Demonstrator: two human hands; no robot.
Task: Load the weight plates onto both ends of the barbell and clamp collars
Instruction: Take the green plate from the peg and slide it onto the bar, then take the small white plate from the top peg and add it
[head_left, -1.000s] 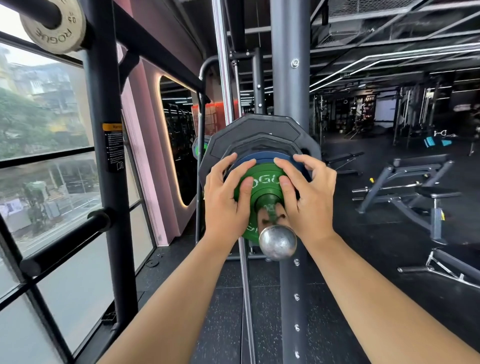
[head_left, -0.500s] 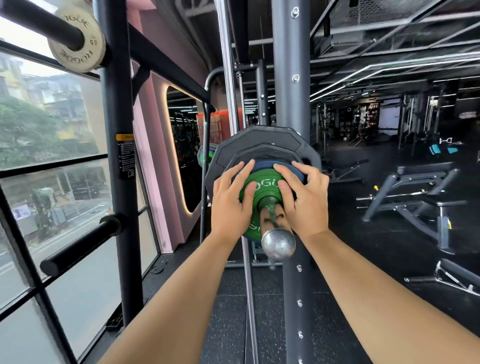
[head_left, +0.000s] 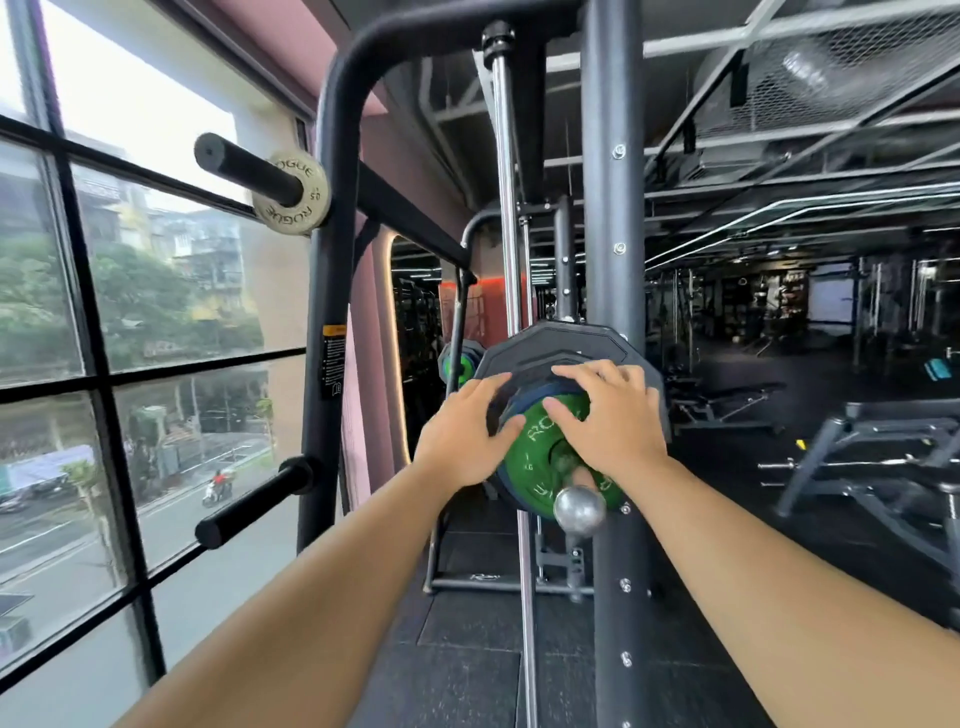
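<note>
The near end of the barbell sleeve (head_left: 579, 510) points at me, steel and round. On it sit a large black plate (head_left: 556, 345), a thin blue plate (head_left: 530, 397) and a small green plate (head_left: 535, 452) marked ROGUE. My left hand (head_left: 462, 436) presses flat on the plates' left side, fingers spread. On the right side of the green plate lies my right hand (head_left: 605, 421), fingers straight. Another green plate (head_left: 457, 364) shows at the bar's far end. No collar is in sight.
A dark rack upright (head_left: 613, 208) stands just right of the plates. A storage peg with a small grey ROGUE plate (head_left: 291, 195) juts out at upper left; a bare peg (head_left: 249, 504) lies lower. Windows fill the left side; benches (head_left: 878, 457) stand at the right.
The view has swung upward and left. Both hands stay on the plates, sliding a little outward, the left one more onto the black plate's edge.
</note>
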